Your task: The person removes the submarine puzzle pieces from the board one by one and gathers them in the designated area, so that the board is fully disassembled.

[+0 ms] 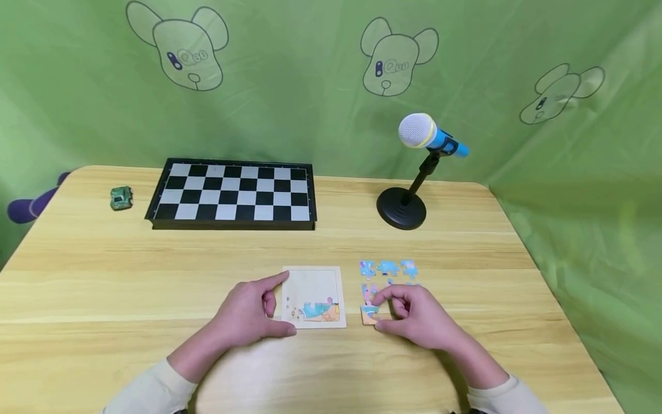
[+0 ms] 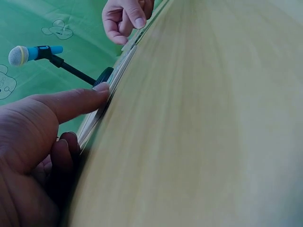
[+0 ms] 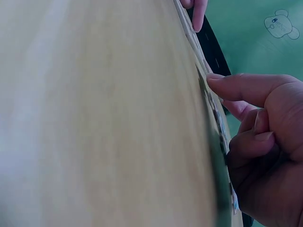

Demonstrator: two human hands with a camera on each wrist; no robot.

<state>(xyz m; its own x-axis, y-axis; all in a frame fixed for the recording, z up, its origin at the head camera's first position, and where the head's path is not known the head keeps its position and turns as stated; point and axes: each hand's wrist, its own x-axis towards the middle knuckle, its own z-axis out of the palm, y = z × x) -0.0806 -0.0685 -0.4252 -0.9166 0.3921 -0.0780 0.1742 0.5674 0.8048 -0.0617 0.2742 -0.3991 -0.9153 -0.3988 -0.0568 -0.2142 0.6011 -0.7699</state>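
Observation:
A square jigsaw board (image 1: 312,286) lies flat on the table, with joined pieces (image 1: 320,311) along its bottom edge. My left hand (image 1: 248,313) holds the board by its left side, index finger at the upper left corner and thumb at the lower left. To the right, my right hand (image 1: 420,317) has thumb and index finger at the edges of a blue and orange puzzle piece (image 1: 368,315). The right wrist view shows that thumb (image 3: 236,87) low at the table surface, the other fingers curled. Several more puzzle pieces (image 1: 388,267) lie in rows, some partly hidden behind the right hand.
Behind the board lies a black and white chessboard (image 1: 233,192), with a small green toy car (image 1: 121,198) to its left. A blue microphone (image 1: 437,138) on a black round-based stand (image 1: 401,208) stands back right. Green cloth (image 1: 289,103) hangs behind the wooden table (image 1: 129,270).

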